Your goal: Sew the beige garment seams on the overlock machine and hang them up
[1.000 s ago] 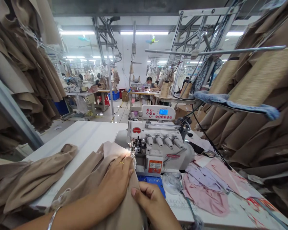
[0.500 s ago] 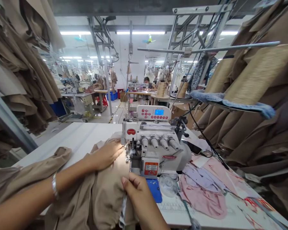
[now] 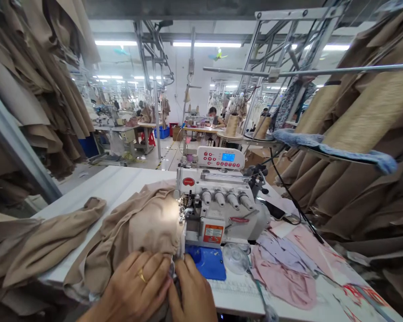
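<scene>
A brown garment (image 3: 121,228) lies bunched on the white table, its right edge under the lit needle area of the overlock sewing machine (image 3: 218,192). Below the needle, my left hand (image 3: 139,281), with a ring on one finger, is closed on the garment's near edge. Right beside it, my right hand (image 3: 191,286) pinches the same edge, with the two hands' fingertips almost meeting. A narrow pale strip shows along the edge between them. Fabric under my palms is hidden.
Pink and lilac fabric pieces (image 3: 282,259) lie right of the machine, near a clear round dish (image 3: 236,258). Large thread cones (image 3: 366,116) stand on a rack at right. Brown garments (image 3: 36,67) hang on both sides. Another person (image 3: 215,118) sits at a far table.
My left hand has left the fabric beside the needle and come down to the near edge next to my right hand. My right hand has moved slightly lower. The view has shifted a little.
</scene>
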Motion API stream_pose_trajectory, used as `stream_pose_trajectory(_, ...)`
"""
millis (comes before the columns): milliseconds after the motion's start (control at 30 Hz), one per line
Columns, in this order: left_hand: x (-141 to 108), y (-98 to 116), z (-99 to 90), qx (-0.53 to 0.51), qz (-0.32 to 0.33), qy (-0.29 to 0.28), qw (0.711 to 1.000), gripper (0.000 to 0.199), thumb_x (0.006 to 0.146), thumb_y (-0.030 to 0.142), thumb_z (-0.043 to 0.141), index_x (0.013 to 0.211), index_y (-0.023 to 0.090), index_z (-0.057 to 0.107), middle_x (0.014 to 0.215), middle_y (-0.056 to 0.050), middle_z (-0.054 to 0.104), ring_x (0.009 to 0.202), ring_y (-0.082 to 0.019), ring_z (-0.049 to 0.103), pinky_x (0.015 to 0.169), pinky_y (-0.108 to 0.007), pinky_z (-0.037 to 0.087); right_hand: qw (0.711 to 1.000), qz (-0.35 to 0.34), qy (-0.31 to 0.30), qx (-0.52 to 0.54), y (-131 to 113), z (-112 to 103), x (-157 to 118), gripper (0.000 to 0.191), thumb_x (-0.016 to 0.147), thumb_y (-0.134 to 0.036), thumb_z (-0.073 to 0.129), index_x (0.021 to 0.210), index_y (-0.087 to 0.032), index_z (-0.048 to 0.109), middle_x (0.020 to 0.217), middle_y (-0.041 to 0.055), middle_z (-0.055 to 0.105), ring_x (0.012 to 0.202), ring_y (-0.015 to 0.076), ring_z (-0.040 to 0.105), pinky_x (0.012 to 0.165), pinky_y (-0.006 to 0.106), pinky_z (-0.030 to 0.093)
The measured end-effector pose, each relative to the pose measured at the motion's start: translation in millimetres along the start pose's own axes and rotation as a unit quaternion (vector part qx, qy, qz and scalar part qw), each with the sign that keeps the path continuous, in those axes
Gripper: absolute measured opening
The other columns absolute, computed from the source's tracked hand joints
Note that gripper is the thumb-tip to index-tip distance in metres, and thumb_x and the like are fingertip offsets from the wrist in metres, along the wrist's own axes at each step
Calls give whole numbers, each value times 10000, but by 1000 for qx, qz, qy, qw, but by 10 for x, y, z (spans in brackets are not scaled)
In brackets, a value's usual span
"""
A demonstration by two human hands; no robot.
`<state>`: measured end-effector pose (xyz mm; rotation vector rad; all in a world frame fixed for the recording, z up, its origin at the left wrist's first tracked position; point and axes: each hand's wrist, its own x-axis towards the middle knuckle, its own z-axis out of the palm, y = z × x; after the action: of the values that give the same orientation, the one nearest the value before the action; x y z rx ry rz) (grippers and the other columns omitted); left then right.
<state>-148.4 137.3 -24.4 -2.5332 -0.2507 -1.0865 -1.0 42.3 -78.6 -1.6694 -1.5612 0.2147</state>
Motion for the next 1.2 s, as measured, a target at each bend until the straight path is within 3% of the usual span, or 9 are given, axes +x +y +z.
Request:
stream_pose_trajectory(100,-289,107,53,-9,-99,-56,993,260,996,139,397,1134,138,617,966,-89,668,877,-212,623,792,-335,464,995,22,2,-94,20,-17,-40,222,976,-299,461,871,-177,613,927,139,651,840,315,636,684,345,390)
stream_pose_trajectory(233,-163,-163,10,-145,-282,-63,946,210,1028,247,375,1120,202,558,1015,-57,646,948,-193,624,811,-296,495,982,100,-17,158,-12,-144,31,423,951,-449,501,619,-213,387,637,-11,441,638,178,493,602,276,310)
stream_pose_trajectory(367,386,-427,-213,-236,-396,-78,884,340,1053,385,295,916,201,547,796,-3,614,749,-164,606,650,-250,489,842,207,-16,497,-138,-193,151,406,858,-581,665,957,-240,467,744,-26,575,676,168,537,658,268,401)
stream_pose_trajectory(433,629,-418,-299,-197,-344,-121,910,345,1026,435,378,832,199,537,743,2,599,696,-169,584,604,-251,460,751,241,-39,614,-266,-139,238,525,781,-556,767,1091,-252,472,839,4,672,721,191,616,697,300,460)
stream_pose_trajectory(500,742,-302,-313,-108,-217,-161,957,250,984,372,488,824,196,568,731,-4,610,659,-174,571,572,-255,430,714,252,-81,648,-392,-57,330,479,726,-526,803,1027,-222,585,838,37,703,759,230,657,705,332,492)
stream_pose_trajectory(633,574,-49,-137,23,-6,-196,980,265,875,44,435,894,177,663,1051,-101,709,904,-242,661,571,-268,445,758,241,-91,599,-391,31,400,345,758,-523,773,903,-216,708,788,48,715,822,271,665,740,373,519)
stream_pose_trajectory(800,521,-292,-76,34,-42,-291,955,462,862,11,447,1288,128,580,901,-91,744,736,-218,693,560,-277,464,807,238,-50,539,-108,-64,216,532,708,-571,830,1072,-200,717,1042,60,725,1079,302,615,944,395,483)
stream_pose_trajectory(900,759,-438,-230,-35,-48,-320,946,251,952,186,516,1171,206,637,939,-44,742,792,-213,691,633,-290,485,821,201,-46,533,-67,-73,94,653,796,-616,747,1316,-246,609,1267,66,661,1264,301,526,1081,418,404)
stream_pose_trajectory(1200,427,109,-262,61,116,-112,985,346,1014,171,340,1044,155,685,1052,-60,718,1082,-222,541,741,-344,378,829,244,-9,503,181,147,-112,678,761,-636,773,1343,-327,612,1496,6,497,1460,299,303,1222,420,203)
